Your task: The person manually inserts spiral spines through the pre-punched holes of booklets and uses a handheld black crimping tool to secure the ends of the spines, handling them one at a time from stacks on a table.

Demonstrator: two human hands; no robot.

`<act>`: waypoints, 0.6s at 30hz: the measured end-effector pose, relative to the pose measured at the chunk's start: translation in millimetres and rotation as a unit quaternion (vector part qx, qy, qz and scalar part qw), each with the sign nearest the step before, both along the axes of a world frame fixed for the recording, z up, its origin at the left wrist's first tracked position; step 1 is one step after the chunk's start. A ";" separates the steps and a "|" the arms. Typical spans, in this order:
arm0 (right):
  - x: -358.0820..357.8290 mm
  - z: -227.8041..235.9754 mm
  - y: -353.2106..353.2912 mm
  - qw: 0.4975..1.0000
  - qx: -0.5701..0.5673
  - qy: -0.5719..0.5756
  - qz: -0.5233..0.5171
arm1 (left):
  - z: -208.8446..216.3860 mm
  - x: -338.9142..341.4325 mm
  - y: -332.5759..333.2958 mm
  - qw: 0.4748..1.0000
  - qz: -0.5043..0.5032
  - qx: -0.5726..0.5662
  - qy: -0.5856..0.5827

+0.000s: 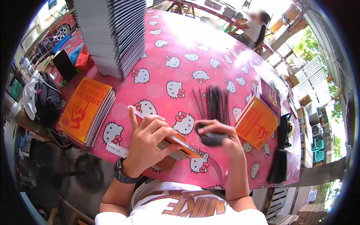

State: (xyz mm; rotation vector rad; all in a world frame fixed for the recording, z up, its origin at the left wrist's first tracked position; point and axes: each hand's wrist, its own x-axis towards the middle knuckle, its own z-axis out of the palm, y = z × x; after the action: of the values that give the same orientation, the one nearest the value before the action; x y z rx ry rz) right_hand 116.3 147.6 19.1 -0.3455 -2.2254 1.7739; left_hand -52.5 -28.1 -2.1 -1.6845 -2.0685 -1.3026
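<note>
My left hand [150, 138] is closed on an orange-covered book [180, 144], held tilted on edge above the table near my body. A black spiral binding coil [213, 163] runs along the book's edge, and its loose end curves down toward the table's near edge. To the right, my right hand [228, 137] grips a dark, rounded object [212, 137] whose kind I cannot make out, close to the coil but apart from it. Beyond that hand lies a pile of loose black coils [215, 103].
Spiral-bound orange books [84, 112] are stacked at left, behind them a tall stack of bound books [112, 37]. More orange books [257, 123], a tape dispenser [287, 129] and a black coil bundle [277, 165] lie at right on the pink table [161, 90]. Another person [255, 30] is far off.
</note>
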 end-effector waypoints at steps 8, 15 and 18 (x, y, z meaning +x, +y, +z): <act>0.6 -4.1 -13.3 0.993 -0.101 0.040 0.041 | -5.6 4.0 4.5 0.999 0.018 0.023 -0.022; -5.1 6.0 -16.0 0.987 -0.122 0.094 0.051 | -3.7 9.7 3.1 0.999 0.020 0.024 -0.006; -18.6 -0.7 -10.3 0.998 0.040 -0.010 0.040 | -3.0 7.6 -2.6 1.000 0.020 0.006 -0.011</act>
State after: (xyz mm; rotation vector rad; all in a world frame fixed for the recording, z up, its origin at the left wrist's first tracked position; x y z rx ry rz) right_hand 97.7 137.3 18.5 -0.2620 -2.3472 1.7227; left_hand -44.9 -30.7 -5.1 -1.6234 -2.0900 -1.3244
